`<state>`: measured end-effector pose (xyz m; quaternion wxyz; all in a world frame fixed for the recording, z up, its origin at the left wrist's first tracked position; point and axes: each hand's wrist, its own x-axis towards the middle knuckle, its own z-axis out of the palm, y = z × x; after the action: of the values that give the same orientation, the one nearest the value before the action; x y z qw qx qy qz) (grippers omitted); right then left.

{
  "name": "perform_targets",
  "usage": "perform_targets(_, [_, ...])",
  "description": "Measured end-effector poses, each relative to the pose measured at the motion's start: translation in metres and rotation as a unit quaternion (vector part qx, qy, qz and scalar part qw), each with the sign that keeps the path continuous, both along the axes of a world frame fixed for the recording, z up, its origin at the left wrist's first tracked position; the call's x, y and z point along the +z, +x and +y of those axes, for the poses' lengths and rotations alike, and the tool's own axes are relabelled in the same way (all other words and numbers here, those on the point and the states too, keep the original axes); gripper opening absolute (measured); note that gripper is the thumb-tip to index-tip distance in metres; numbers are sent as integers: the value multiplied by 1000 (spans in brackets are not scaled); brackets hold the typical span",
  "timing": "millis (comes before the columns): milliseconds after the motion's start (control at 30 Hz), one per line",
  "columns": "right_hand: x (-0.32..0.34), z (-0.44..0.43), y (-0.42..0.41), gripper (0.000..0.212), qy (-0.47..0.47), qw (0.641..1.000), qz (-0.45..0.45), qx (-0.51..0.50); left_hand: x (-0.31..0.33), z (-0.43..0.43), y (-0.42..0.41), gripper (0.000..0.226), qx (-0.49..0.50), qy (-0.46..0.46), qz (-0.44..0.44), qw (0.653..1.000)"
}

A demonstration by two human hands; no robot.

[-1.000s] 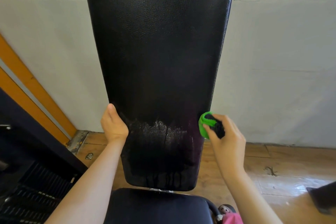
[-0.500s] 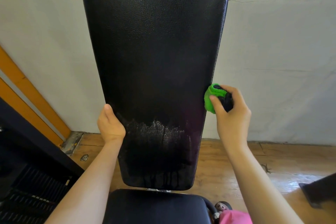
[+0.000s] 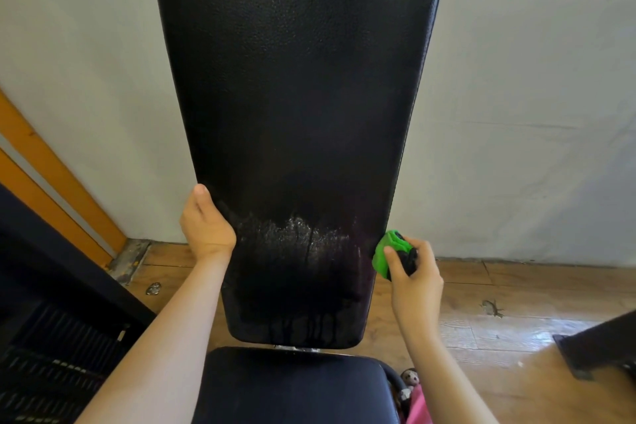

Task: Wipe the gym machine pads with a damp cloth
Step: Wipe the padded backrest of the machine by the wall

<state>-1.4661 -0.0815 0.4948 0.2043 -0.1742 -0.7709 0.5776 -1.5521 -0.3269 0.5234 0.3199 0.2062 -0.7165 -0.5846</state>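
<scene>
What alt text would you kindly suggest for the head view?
A right hand holds a green cloth at the right edge of an upright black pad; the left hand grips its left edge. The pad's lower part glistens wet.

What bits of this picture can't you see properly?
- Head view: the fingers of the left hand, hidden behind the edge of the back pad.
- Head view: part of the green cloth, bunched inside the right hand.
- Head view: the back pad's top, cut off by the picture's upper edge.
- Head view: the front of the seat pad, cut off by the bottom edge.
</scene>
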Motion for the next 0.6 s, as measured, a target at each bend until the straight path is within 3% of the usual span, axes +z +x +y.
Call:
perform_targets(233, [32, -25, -2, 17, -24, 998, 55, -37, -3, -3, 0, 42, -1, -16, 3, 1000])
perform_targets(367, [69, -43, -18, 21, 9, 995, 96, -24, -1, -2, 0, 42, 0, -11, -8, 1000])
perform_targets(600, [56, -59, -13, 26, 95, 994, 38, -39, -1, -3, 1, 43, -3, -12, -7, 1000])
